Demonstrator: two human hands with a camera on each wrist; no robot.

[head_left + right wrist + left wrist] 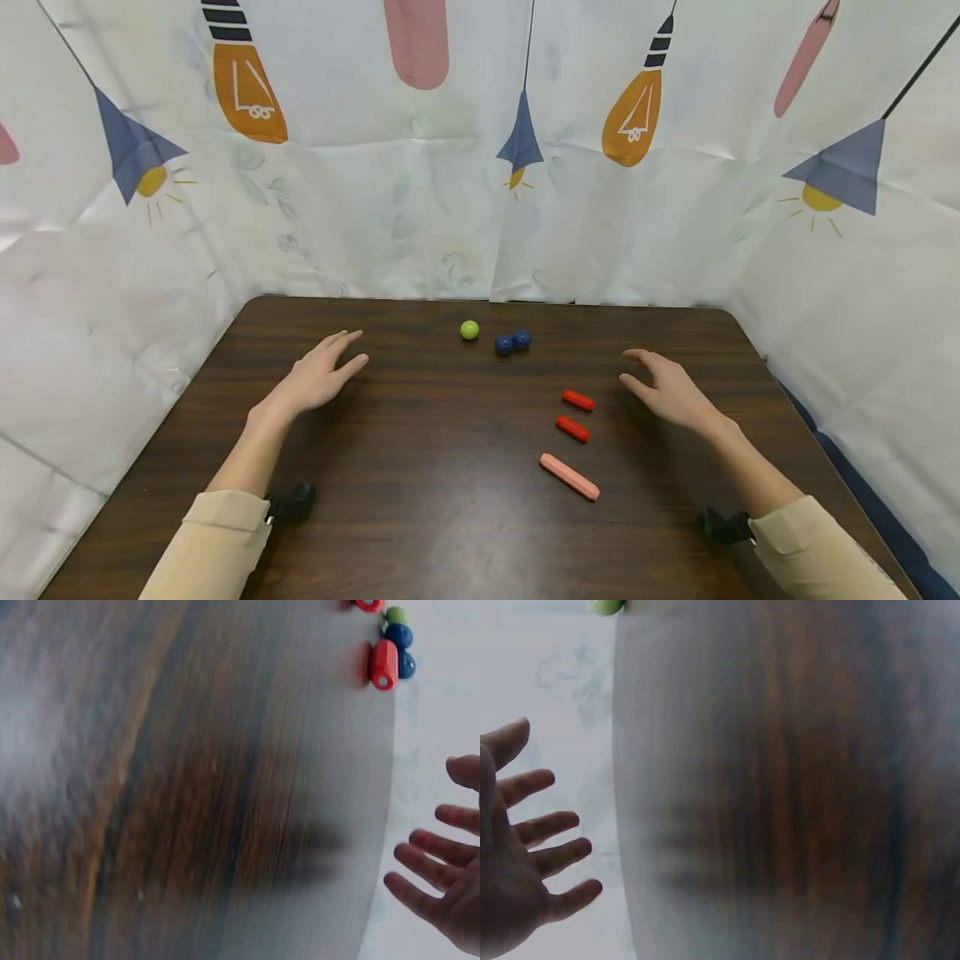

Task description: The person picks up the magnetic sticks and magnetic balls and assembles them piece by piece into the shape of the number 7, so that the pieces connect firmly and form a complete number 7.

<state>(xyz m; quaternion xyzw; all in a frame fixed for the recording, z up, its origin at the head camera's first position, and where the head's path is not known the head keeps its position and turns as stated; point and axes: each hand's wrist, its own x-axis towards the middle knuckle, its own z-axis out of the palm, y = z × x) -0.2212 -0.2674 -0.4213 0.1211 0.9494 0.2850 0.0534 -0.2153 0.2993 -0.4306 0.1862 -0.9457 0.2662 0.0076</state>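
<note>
Over the left part of the table my left hand (pixel 317 373) hovers with fingers extended and holds nothing; the left wrist view shows its fingers spread apart. My right hand (pixel 670 390) is raised over the right side, fingers loosely bent, also holding nothing. Nearest to it lie two short red sticks, one farther back (pixel 578 400) and one closer (pixel 572 429). A longer pink stick (pixel 569 477) lies in front of them. Toward the back sit a green ball (pixel 469 330) and two dark blue balls (pixel 504 345) side by side. In the right wrist view a red stick (pixel 383 666) shows a pale centre at its end.
The dark wooden table (pixel 420 433) has rounded back corners. White curtains (pixel 360 217) printed with lamps and bulbs hang behind it and along both sides. Each wrist wears a dark strap with a small device (pixel 292 502).
</note>
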